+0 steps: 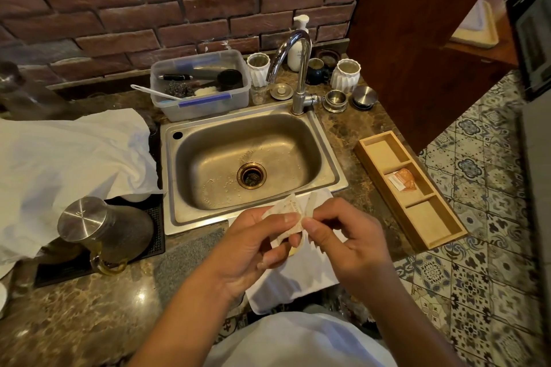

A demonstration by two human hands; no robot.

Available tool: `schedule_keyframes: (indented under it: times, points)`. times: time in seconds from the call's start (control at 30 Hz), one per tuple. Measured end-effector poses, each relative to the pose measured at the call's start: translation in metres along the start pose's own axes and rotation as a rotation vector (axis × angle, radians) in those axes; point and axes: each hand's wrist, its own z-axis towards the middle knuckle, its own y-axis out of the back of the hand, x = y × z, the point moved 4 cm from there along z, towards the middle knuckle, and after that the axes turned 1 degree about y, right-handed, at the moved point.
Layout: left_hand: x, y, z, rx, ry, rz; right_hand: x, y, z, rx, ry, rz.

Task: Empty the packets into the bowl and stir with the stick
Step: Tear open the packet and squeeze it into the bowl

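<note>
Over the sink's (328,164) front rim, left hand (253,250) and right hand (343,241) both pinch one packet (286,211); no bowl visible, so tearing here risks spillage.

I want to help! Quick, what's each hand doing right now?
Left hand: closed, pinching the packet.
Right hand: closed, pinching the same packet at its edge.

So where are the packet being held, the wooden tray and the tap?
packet (286,211), head view, on its crumpled white upper part above the thumbs.
wooden tray (429,217), head view, on its bare near compartment.
tap (293,45), head view, on its curved chrome neck.
</note>
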Motion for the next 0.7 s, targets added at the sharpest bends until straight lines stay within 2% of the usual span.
schedule_keyframes:
  times: [0.2,0.4,0.57,0.7]
  points:
    - [0.004,0.0,0.001,0.045,0.032,-0.109,0.001,-0.004,-0.003,-0.099,0.092,-0.099]
    - [-0.002,0.005,-0.006,0.0,0.008,0.098,-0.005,0.005,0.004,0.113,-0.138,0.091]
    - [-0.007,0.005,-0.01,0.048,0.0,0.179,-0.004,0.015,0.011,0.315,-0.184,0.083]
    - [-0.014,0.006,-0.011,0.042,-0.027,0.367,-0.003,0.015,0.014,0.309,-0.177,0.052]
